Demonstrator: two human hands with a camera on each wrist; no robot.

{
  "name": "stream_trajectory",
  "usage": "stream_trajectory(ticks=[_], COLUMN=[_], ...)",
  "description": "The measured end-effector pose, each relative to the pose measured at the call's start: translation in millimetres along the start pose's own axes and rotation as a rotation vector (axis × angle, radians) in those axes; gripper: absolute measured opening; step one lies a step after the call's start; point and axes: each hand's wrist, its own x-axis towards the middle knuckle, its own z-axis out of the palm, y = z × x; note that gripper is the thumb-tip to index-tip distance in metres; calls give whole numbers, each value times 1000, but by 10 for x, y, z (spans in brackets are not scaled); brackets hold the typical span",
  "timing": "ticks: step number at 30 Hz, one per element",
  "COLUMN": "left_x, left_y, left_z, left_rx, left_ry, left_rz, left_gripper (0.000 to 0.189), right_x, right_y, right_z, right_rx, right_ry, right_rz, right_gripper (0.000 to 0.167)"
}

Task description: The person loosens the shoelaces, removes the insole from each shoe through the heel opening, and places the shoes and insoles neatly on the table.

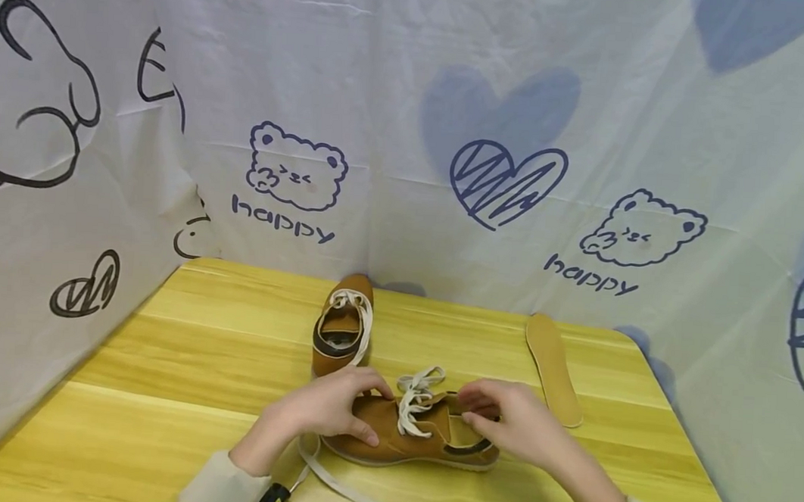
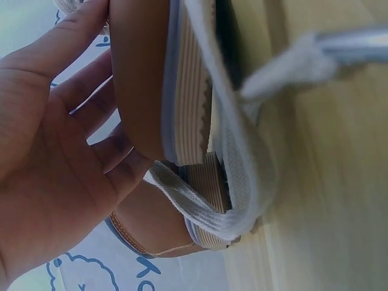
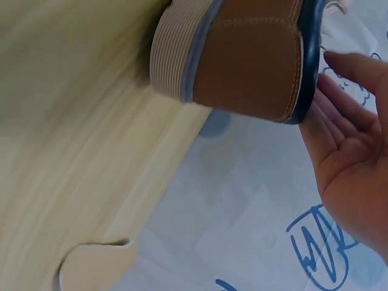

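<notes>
A brown lace-up shoe (image 1: 392,432) lies crosswise on the table, toe to the left, its white laces (image 1: 412,411) loosely threaded. My left hand (image 1: 332,403) grips the toe part, thumb on the near side and fingers on the far side. Over the heel opening is my right hand (image 1: 512,420), its fingers loosely bent by the dark collar (image 3: 310,60); no thing shows pinched there. A pale lining is visible inside the shoe. Behind my left hand stands a second brown shoe (image 1: 339,327), toe pointing away. Part of its heel is hidden.
A tan insole (image 1: 554,369) lies flat at the right of the table (image 1: 200,331). A white lace (image 1: 348,494) trails along the near side; in the left wrist view it loops close to a metal-like rod (image 2: 354,45). Printed cloth hangs behind the table.
</notes>
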Motion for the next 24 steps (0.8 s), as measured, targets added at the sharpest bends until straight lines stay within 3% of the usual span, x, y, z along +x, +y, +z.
stream_trajectory(ticks=[9,15,24], left_x=[-22,-14,16], left_y=[21,17,23], left_z=[11,33,36], left_rx=[38,61,56], left_ry=[4,14,22], left_rz=[-7,-14,1], left_gripper=[52,52,52], right_x=[216,359,364], right_y=[36,38,100], right_z=[-61,-21,32], right_rx=[-136,-200,-187], right_ry=[-192,-287,-295], right_rz=[-80,-42,-51], right_gripper=[24,23,28])
